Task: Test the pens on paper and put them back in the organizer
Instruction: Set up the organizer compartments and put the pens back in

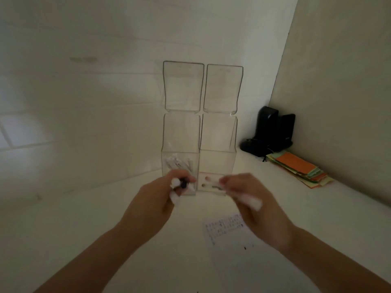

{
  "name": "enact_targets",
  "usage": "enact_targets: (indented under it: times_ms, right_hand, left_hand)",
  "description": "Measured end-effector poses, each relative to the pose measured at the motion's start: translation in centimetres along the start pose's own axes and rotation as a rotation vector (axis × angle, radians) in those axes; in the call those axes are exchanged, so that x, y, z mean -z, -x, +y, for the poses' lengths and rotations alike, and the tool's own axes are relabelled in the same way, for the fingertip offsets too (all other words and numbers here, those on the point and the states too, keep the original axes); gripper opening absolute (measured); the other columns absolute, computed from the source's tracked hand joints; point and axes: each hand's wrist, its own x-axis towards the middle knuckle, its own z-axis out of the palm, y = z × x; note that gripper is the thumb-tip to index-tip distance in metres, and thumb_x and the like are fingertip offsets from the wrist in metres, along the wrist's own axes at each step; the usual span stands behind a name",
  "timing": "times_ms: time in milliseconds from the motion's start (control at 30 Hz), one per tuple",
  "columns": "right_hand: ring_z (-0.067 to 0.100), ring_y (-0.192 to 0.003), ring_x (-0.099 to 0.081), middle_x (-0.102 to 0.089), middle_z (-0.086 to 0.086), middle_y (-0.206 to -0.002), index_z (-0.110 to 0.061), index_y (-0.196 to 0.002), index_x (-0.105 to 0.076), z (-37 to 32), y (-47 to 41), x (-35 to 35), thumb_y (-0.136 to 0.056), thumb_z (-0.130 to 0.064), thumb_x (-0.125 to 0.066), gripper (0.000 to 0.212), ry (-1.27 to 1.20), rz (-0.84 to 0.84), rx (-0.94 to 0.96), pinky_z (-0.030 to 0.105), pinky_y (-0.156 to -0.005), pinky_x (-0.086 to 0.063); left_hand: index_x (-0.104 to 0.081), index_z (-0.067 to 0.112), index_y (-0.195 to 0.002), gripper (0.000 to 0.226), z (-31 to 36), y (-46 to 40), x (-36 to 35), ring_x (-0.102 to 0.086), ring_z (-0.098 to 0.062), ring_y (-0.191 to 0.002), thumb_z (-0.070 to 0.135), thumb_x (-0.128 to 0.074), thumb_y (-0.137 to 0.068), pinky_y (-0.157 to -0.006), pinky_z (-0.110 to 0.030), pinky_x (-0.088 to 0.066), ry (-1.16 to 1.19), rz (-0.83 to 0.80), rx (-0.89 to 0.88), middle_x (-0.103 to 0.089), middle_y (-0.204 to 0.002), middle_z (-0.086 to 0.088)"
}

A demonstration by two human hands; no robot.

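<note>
White pens: the left hand (169, 188) grips a pen (178, 183) with a dark tip showing, and the right hand (243, 193) pinches a white barrel or cap (252, 203); blur hides which. Clear acrylic organizer (198, 127) stands at 12 o'clock, more pens (179, 163) in its left bin. Marked paper (228, 231) lies at 5 o'clock. Best to align the ends squarely and press straight.

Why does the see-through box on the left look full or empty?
Partly full. White pens stand bunched inside the left clear box, low down, with bare room above them. Its lid is flipped up open.
</note>
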Motion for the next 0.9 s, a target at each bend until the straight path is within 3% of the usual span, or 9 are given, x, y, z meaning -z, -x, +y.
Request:
enact_targets:
  times_ms: [100, 200, 300, 400, 500, 567, 700, 800, 900]
  right_hand:
    - [-0.001, -0.096, -0.056, -0.055, -0.01, -0.099, -0.02, -0.101, -0.051, 0.9, -3.6, 3.5, -0.093, -0.012, -0.042, 0.015, -0.134, 0.312, -0.243, 0.013, -0.084, -0.044]
    - [0.01, -0.083, -0.056, -0.058, 0.002, -0.095, -0.019, -0.101, -0.047, 1.8, -6.7, 5.1, -0.094, -0.012, -0.04, 0.012, -0.099, 0.372, -0.297, 0.013, -0.075, -0.044]
    - [0.013, -0.081, -0.053, -0.057, 0.005, -0.091, -0.017, -0.097, -0.049, 2.9, -8.7, 4.1, -0.095, -0.01, -0.041, 0.011, 0.024, 0.249, -0.359, 0.019, -0.075, -0.043]
    - [0.025, -0.082, -0.056, -0.059, 0.011, -0.09, -0.006, -0.098, -0.053, 4.8, -9.3, 2.8, -0.094, -0.001, -0.042, 0.013, 0.126, 0.064, -0.407, 0.034, -0.077, -0.047]
    - [0.023, -0.082, -0.057, -0.061, 0.01, -0.092, -0.007, -0.103, -0.052, 6.0, -9.5, 2.1, -0.097, -0.013, -0.04, 0.015, 0.051, -0.084, -0.572, 0.028, -0.072, -0.046]
    - [0.016, -0.076, -0.057, -0.061, 0.005, -0.091, -0.009, -0.106, -0.051, 6.5, -9.5, 1.6, -0.097, -0.02, -0.041, 0.017, 0.069, -0.177, -0.626, 0.023, -0.066, -0.046]
    - [0.01, -0.07, -0.054, -0.057, -0.003, -0.084, -0.013, -0.104, -0.056, 7.0, -9.5, 0.9, -0.094, -0.024, -0.048, 0.017, 0.09, -0.16, -0.628, 0.013, -0.056, -0.038]
    - [0.005, -0.067, -0.056, -0.061, -0.004, -0.083, -0.017, -0.106, -0.058, 7.2, -9.4, 0.6, -0.093, -0.028, -0.051, 0.018, 0.014, -0.114, -0.677, 0.008, -0.058, -0.041]
    - [0.009, -0.076, -0.058, -0.064, -0.002, -0.089, -0.02, -0.108, -0.06, 7.5, -9.3, 0.7, -0.09, -0.024, -0.056, 0.019, -0.006, -0.079, -0.704, 0.018, -0.07, -0.046]
  left_hand:
    - [-0.056, 0.025, -0.097, 0.014, 2.7, -4.7, 0.7, -0.062, 0.002, -0.093, 0.017, -0.048, -0.089, -0.08, -0.011, -0.047, 0.176, 0.176, -0.028, -0.062, -0.099, 0.025]
    - [-0.057, 0.019, -0.094, 0.012, 3.6, -9.9, 0.2, -0.063, -0.004, -0.081, 0.01, -0.05, -0.09, -0.071, -0.024, -0.053, 0.326, 0.24, 0.004, -0.067, -0.085, 0.021]
    - [-0.057, 0.023, -0.091, 0.012, 2.6, -13.5, -2.0, -0.063, -0.016, -0.07, 0.012, -0.052, -0.09, -0.055, -0.037, -0.052, 0.473, 0.26, 0.135, -0.068, -0.076, 0.017]
    - [-0.056, 0.02, -0.094, 0.012, 0.9, -14.7, -5.3, -0.062, -0.009, -0.069, 0.009, -0.051, -0.091, -0.056, -0.025, -0.05, 0.412, 0.201, 0.194, -0.064, -0.083, 0.012]
    - [-0.055, 0.016, -0.09, 0.008, -0.6, -14.9, -7.3, -0.057, -0.009, -0.065, 0.011, -0.049, -0.092, -0.057, -0.015, -0.047, 0.335, 0.107, 0.343, -0.062, -0.083, 0.001]
    - [-0.056, 0.012, -0.096, 0.008, -1.1, -15.2, -7.8, -0.061, -0.019, -0.067, 0.012, -0.049, -0.091, -0.054, -0.022, -0.05, 0.312, 0.032, 0.411, -0.063, -0.087, -0.009]
    - [-0.051, 0.023, -0.101, 0.023, -1.3, -15.5, -7.6, -0.061, -0.019, -0.093, 0.007, -0.055, -0.085, -0.081, -0.034, -0.05, 0.35, -0.011, 0.437, -0.064, -0.097, -0.001]
    - [-0.051, 0.022, -0.099, 0.027, -1.2, -15.4, -7.2, -0.06, -0.019, -0.099, -0.001, -0.051, -0.085, -0.084, -0.031, -0.048, 0.416, -0.053, 0.424, -0.062, -0.096, 0.004]
    - [-0.053, 0.024, -0.092, 0.04, -1.1, -15.2, -7.1, -0.057, -0.018, -0.108, -0.014, -0.048, -0.079, -0.088, -0.025, -0.045, 0.508, -0.032, 0.398, -0.06, -0.097, 0.006]
